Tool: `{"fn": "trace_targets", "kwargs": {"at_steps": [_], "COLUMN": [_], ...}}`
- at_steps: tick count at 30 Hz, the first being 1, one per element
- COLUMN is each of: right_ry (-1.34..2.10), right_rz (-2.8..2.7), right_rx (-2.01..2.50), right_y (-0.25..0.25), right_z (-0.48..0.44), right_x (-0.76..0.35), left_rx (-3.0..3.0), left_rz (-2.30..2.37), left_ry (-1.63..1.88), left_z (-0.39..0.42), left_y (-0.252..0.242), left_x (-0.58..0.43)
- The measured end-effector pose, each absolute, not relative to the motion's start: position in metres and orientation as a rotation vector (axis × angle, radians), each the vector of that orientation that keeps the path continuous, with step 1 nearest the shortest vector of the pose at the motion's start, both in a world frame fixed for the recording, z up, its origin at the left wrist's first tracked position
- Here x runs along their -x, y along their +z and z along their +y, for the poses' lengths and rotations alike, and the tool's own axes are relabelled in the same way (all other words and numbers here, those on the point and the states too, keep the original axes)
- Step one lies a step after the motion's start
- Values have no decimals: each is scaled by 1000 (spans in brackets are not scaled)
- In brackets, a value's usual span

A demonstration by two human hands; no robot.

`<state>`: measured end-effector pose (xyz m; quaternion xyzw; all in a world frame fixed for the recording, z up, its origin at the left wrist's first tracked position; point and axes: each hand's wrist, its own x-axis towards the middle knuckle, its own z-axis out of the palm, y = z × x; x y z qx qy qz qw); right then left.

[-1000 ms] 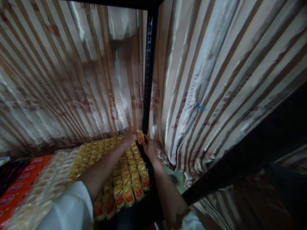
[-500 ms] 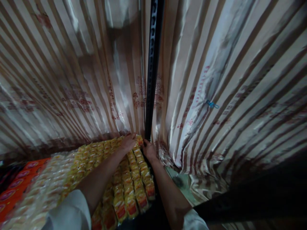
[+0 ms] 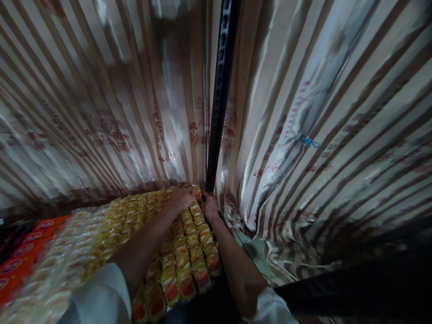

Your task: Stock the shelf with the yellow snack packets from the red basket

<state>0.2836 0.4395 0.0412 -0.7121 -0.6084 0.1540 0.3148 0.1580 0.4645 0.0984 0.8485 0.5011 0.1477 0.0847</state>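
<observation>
My left hand (image 3: 182, 196) and right hand (image 3: 210, 207) are on each side of a yellow packet (image 3: 197, 192), near the black post (image 3: 220, 99). I can't tell if they pinch it.

The left hand (image 3: 182, 196) and right hand (image 3: 209, 206) flank a yellow packet (image 3: 197, 192) at the far end of a row; how firmly the fingers close is too dim to tell. Nearer than the grip, and to its left, run rows of yellow packets (image 3: 182, 261); farther left lie clear-wrapped packets (image 3: 76, 240), then orange packaging (image 3: 37, 238). Just behind the grip rises a slotted black post (image 3: 221, 99), against striped sheeting (image 3: 135, 99) with a blue tie (image 3: 308, 141) to the right.
</observation>
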Motion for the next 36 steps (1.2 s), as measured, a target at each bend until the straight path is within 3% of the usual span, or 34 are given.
{"fn": "trace_targets", "kwargs": {"at_steps": [16,25,28,31,36], "right_ry": [543,567,575,630,1124], "right_rz": [-1488,-1271,-1201,-1239,-1822], "right_rx": [1758,1593,1371,1257,1271], "right_y": [56,87,91,89,55], "right_z": [418,356,295,217,110], "right_x": [-287,-291,-284,-269,-238], "left_rx": [-2315,-1859,-1686,-1503,-1085], "left_rz": [1544,1313,1251,1310,1502], "left_ry": [821,911,840,547,269], "left_z": [406,260,190,127,62], "left_y": [128,141,117,72,-4], "left_x": [-158,-155,-139,-115,-74]}}
